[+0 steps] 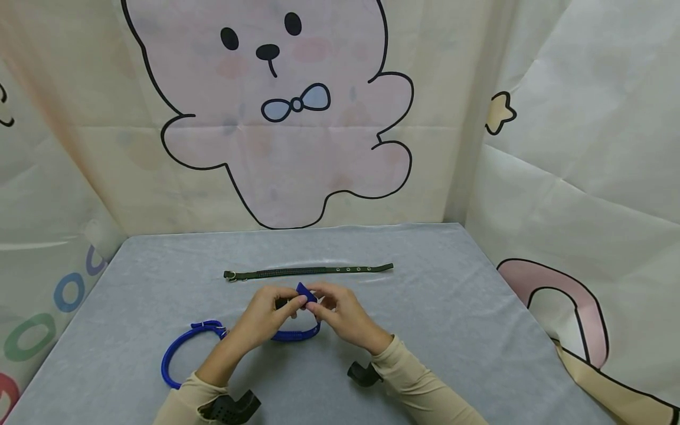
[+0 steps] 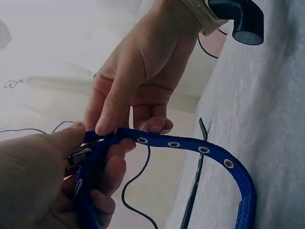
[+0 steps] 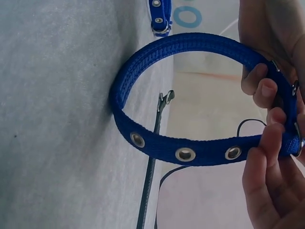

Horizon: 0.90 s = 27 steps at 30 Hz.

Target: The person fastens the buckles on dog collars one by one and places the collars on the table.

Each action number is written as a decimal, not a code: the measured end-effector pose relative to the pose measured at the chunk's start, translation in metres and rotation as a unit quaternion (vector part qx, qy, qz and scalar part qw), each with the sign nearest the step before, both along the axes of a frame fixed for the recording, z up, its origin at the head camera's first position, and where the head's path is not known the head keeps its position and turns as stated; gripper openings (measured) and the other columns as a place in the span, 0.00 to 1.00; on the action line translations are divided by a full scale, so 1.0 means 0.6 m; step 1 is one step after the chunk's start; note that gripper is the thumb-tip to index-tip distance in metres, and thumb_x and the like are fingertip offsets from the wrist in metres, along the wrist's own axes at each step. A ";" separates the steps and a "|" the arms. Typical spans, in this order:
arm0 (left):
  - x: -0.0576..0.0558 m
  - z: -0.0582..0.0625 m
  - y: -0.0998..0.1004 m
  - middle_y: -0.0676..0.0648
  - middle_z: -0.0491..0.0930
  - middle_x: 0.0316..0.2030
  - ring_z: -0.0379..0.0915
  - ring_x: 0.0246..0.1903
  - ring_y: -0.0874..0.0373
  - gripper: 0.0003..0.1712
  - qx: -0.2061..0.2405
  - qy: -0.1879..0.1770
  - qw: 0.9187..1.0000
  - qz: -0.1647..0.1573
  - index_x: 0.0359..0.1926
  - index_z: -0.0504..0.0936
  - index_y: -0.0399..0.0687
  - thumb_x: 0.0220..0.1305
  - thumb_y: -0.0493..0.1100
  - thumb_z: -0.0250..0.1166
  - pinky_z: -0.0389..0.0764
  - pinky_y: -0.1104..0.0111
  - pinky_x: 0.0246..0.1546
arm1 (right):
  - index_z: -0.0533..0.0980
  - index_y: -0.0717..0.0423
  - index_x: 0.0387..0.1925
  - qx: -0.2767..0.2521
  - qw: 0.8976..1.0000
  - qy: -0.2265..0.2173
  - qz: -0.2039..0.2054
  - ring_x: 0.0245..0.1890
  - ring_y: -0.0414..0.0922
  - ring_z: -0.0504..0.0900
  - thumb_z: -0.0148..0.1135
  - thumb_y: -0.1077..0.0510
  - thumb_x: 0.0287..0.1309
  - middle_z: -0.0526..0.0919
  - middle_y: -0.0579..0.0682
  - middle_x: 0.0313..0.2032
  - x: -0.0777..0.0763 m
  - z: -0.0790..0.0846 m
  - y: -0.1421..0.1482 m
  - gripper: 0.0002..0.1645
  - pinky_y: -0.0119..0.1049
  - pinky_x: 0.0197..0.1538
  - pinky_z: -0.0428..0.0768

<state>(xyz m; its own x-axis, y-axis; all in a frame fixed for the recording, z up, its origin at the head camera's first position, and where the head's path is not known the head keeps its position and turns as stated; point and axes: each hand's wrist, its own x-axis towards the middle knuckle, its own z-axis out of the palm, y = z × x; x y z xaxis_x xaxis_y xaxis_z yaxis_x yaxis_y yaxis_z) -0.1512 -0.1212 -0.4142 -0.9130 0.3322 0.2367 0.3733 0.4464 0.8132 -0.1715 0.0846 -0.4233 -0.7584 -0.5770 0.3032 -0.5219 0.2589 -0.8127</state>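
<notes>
The left hand (image 1: pixel 268 313) and the right hand (image 1: pixel 340 316) are meeting at one spot, both pinching the blue collar (image 1: pixel 297 333) where its holed strap end is passing the metal buckle (image 2: pixel 76 158). The head view is showing only a blue tip poking up between the fingertips. The left wrist view is revealing the right thumb pressing the strap down and the eyelets (image 2: pixel 174 144) trailing off along the band. The right wrist view is showing the collar curved into a loop, its far bend touching the grey surface (image 1: pixel 451 307). Just beyond the blue collar, a dark green collar (image 1: pixel 308 271) is lying flat and straight. To the left of the blue collar, a second blue collar (image 1: pixel 183 348) is lying curled on the surface.
</notes>
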 end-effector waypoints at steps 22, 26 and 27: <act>-0.005 -0.012 0.006 0.51 0.87 0.34 0.76 0.32 0.65 0.10 -0.025 -0.013 0.998 0.054 0.44 0.89 0.47 0.62 0.40 0.72 0.77 0.72 0.32 | 0.77 0.62 0.54 -0.100 0.992 0.056 -0.044 0.45 0.54 0.87 0.56 0.64 0.72 0.86 0.60 0.43 -0.007 -0.010 -0.003 0.13 0.35 0.46 0.84; -0.010 -0.015 0.000 0.49 0.84 0.28 0.72 0.25 0.63 0.14 0.025 -0.036 0.998 0.048 0.48 0.84 0.43 0.61 0.39 0.73 0.74 0.73 0.27 | 0.71 0.61 0.58 -0.097 0.993 0.036 -0.062 0.40 0.52 0.86 0.54 0.64 0.74 0.86 0.62 0.42 -0.007 -0.009 -0.003 0.15 0.33 0.43 0.84; -0.011 -0.016 -0.002 0.48 0.85 0.28 0.72 0.24 0.63 0.15 0.039 -0.041 0.997 0.045 0.49 0.83 0.42 0.61 0.38 0.73 0.74 0.73 0.27 | 0.69 0.61 0.58 -0.098 0.992 0.032 -0.066 0.39 0.52 0.85 0.53 0.64 0.74 0.86 0.62 0.41 -0.007 -0.009 -0.003 0.15 0.33 0.42 0.84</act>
<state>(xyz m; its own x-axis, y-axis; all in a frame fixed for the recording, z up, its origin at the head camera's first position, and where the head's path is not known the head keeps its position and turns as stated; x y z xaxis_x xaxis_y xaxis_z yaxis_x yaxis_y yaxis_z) -0.1580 -0.1223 -0.4236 -0.9554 0.2320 0.1829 0.2664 0.4088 0.8729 -0.1757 0.0830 -0.4287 -0.7996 -0.3986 0.4492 -0.5455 0.1692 -0.8209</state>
